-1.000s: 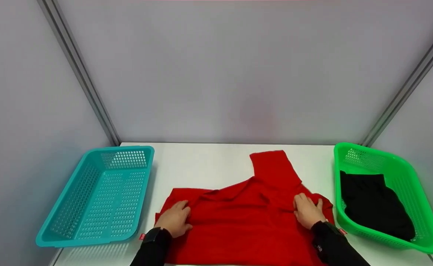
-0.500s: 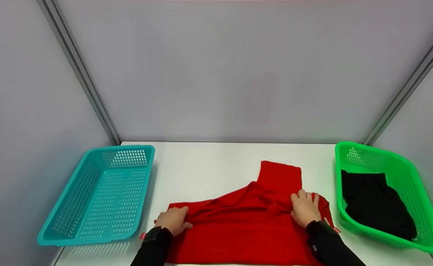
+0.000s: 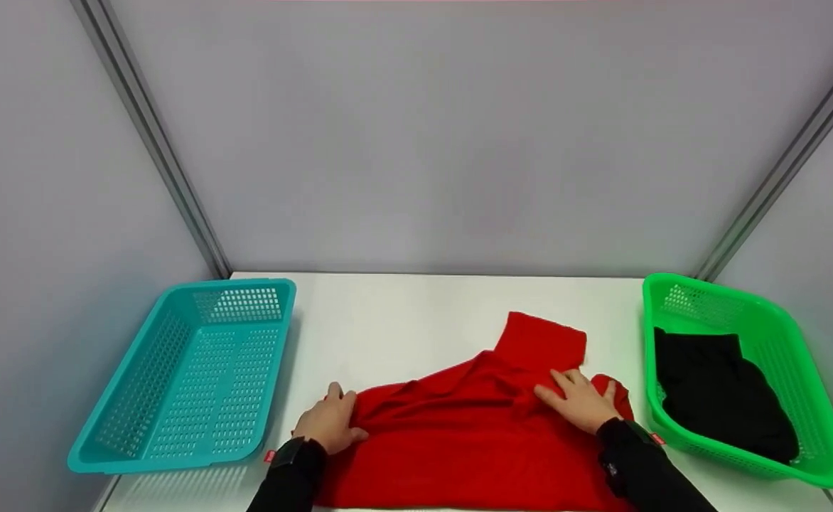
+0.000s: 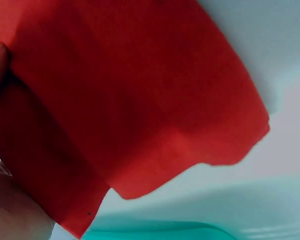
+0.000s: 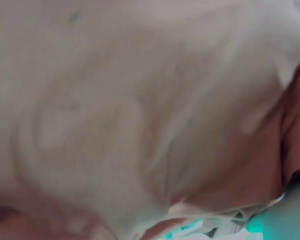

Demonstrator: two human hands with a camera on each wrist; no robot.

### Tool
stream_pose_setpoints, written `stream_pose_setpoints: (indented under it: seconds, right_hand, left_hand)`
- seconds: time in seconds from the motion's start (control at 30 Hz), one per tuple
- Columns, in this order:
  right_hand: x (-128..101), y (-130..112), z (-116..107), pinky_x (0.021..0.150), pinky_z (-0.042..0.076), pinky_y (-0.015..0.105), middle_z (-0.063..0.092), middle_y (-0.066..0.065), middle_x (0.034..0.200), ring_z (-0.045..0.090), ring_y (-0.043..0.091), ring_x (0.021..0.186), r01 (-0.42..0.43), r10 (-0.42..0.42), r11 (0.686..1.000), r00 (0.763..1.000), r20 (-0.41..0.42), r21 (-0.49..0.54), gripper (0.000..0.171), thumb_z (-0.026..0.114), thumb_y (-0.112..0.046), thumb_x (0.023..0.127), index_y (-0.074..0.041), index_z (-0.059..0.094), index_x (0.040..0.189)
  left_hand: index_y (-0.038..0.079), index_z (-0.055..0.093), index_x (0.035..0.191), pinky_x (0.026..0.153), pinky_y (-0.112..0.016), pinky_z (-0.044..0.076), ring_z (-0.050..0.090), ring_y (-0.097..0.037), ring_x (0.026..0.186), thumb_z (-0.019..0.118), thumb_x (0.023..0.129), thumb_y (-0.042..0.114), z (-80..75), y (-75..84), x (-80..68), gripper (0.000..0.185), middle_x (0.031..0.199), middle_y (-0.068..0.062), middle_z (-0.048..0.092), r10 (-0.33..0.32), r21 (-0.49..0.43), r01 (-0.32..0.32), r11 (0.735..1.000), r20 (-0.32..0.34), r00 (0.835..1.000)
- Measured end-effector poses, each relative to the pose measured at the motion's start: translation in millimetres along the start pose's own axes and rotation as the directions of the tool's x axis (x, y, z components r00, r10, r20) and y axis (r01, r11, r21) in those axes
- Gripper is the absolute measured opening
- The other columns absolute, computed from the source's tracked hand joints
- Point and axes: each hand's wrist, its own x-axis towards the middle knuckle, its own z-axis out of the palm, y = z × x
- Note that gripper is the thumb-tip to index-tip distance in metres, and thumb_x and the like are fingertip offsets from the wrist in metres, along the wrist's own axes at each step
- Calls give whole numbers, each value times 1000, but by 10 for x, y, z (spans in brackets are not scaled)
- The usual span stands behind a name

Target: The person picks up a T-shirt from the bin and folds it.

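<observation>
A red garment (image 3: 459,448) lies spread at the front of the table, creased across its upper part. One squared flap (image 3: 541,341) of it points away at the right, and a smaller rounded piece (image 3: 614,395) shows beside it. My left hand (image 3: 328,424) lies at the garment's left edge, fingers stretched out and thumb over the cloth. In the left wrist view the red cloth (image 4: 140,100) fills most of the picture, with part of the hand at its left. My right hand (image 3: 580,404) rests on the cloth, fingers spread. Blurred pale folds fill the right wrist view.
A teal perforated basket (image 3: 175,466) stands at the left of the white table (image 3: 388,320). The green basket (image 3: 807,355) at the right holds a folded black cloth (image 3: 722,398). Grey panels (image 3: 431,142) rise behind and on both sides.
The garment's upper left edge and its flap have come nearer to me; the flap has swung right. My right hand has shifted slightly left with fingers spreading. Left fingers have straightened past the cloth edge.
</observation>
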Motion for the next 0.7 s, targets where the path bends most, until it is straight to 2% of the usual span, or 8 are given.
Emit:
stream_pose_setpoints:
  seconds: [0.1, 0.2, 0.27, 0.37, 0.5, 0.6, 0.63, 0.7]
  right_hand:
    - [-11, -30, 9, 103, 6, 87, 50, 26, 137, 44, 50, 134, 14, -15, 999, 999, -38, -32, 58, 55, -33, 105, 3, 46, 149]
    - [-25, -30, 56, 102, 17, 86, 52, 25, 126, 51, 47, 126, 71, -82, 993, 990, -115, -90, 52, 65, -14, 99, 8, 49, 143]
    - [-9, -21, 97, 102, 23, 83, 53, 25, 116, 57, 45, 117, 125, -142, 986, 976, -167, -106, 51, 69, -5, 94, 11, 51, 139]
    - [32, -6, 157, 105, 30, 76, 52, 23, 103, 59, 44, 103, 205, -223, 973, 951, -214, -104, 48, 68, 7, 89, 15, 53, 134]
    - [81, -2, 210, 107, 35, 69, 48, 18, 91, 53, 40, 92, 279, -299, 953, 922, -247, -114, 46, 61, 20, 82, 17, 57, 128]
    - [86, -14, 224, 105, 35, 71, 48, 18, 92, 53, 41, 94, 275, -303, 952, 917, -260, -137, 44, 58, 22, 80, 16, 61, 124]
    - [83, -17, 225, 105, 34, 72, 50, 21, 96, 53, 44, 98, 260, -290, 955, 921, -259, -144, 42, 59, 21, 80, 15, 61, 122]
    - [69, -35, 205, 107, 29, 75, 52, 33, 112, 52, 55, 112, 192, -221, 971, 947, -233, -141, 40, 62, 16, 83, 14, 61, 123]
  left_hand:
    - [6, 56, 108, 66, -50, 54, 62, -32, 74, 89, 78, 27, 5, -9, 1, 49, 97, -13, 47, -4, -12, 4, 1000, -6, 1000]
    - [9, 52, 110, 62, -49, 53, 61, -33, 73, 89, 78, 27, 14, -12, 2, 52, 93, -12, 47, 5, -12, -5, 1000, -19, 1000]
    - [10, 50, 114, 62, -50, 53, 61, -34, 74, 88, 79, 28, 23, -12, 3, 55, 91, -12, 49, 5, -4, -5, 1000, -28, 1000]
    - [9, 49, 117, 65, -52, 54, 63, -37, 79, 88, 79, 28, 25, -4, -6, 58, 91, -13, 55, -9, -1, 9, 1000, -35, 999]
    - [7, 54, 103, 68, -54, 54, 65, -38, 80, 87, 80, 25, 21, 22, -13, 44, 86, -13, 62, -14, -5, 14, 1000, -28, 1000]
    - [7, 57, 90, 67, -53, 54, 65, -37, 78, 86, 81, 24, 21, 40, -10, 34, 80, -11, 62, -9, 20, 10, 1000, -33, 999]
    - [7, 58, 88, 66, -52, 54, 65, -36, 78, 85, 81, 24, 20, 45, -11, 32, 80, -10, 61, -8, 33, 10, 999, -41, 999]
    - [6, 61, 88, 66, -52, 54, 63, -35, 78, 85, 82, 24, 25, 50, -10, 31, 80, -10, 59, -5, 63, 9, 998, -62, 998]
